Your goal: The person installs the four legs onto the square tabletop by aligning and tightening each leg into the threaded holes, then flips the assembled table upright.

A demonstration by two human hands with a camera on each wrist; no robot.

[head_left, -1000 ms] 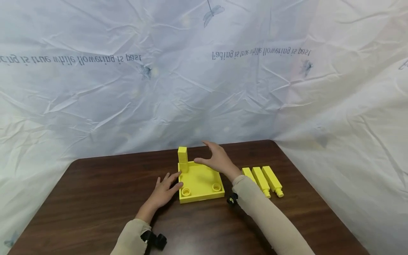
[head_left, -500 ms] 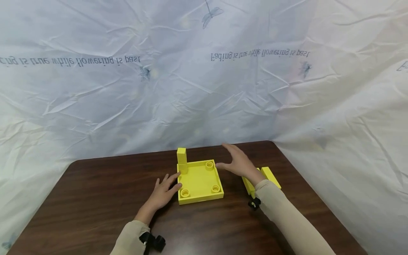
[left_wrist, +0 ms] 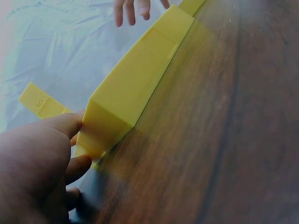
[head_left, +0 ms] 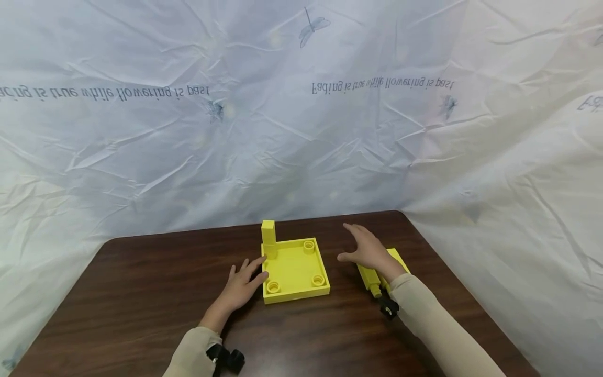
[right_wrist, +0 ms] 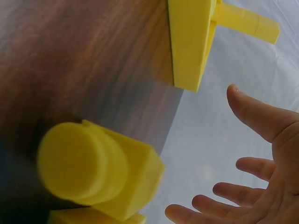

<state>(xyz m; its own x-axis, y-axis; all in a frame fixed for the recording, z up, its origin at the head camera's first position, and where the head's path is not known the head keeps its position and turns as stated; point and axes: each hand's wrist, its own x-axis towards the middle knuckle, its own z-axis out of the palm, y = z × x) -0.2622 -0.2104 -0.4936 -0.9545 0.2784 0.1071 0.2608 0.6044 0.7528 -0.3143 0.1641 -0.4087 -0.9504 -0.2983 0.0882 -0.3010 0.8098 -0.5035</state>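
Observation:
A yellow square tray-like base lies on the table, with round sockets in three corners. At its far left corner stands a yellow square post. My left hand touches the base's left side, fingers and thumb fairly straight, as the left wrist view also shows at the wall. My right hand hovers above the loose yellow posts, thumb apart from the fingers, holding nothing. In the right wrist view, a post's round peg end is close below that hand. The hand and sleeve partly cover these posts.
The dark wooden table carries everything. A pale printed sheet hangs behind the table's far edge and down its right side. Black wrist cameras sit on both sleeves.
My right hand has moved right, from over the base to above the loose posts, uncovering the base's far right socket. My left hand has stayed at the base's left side.

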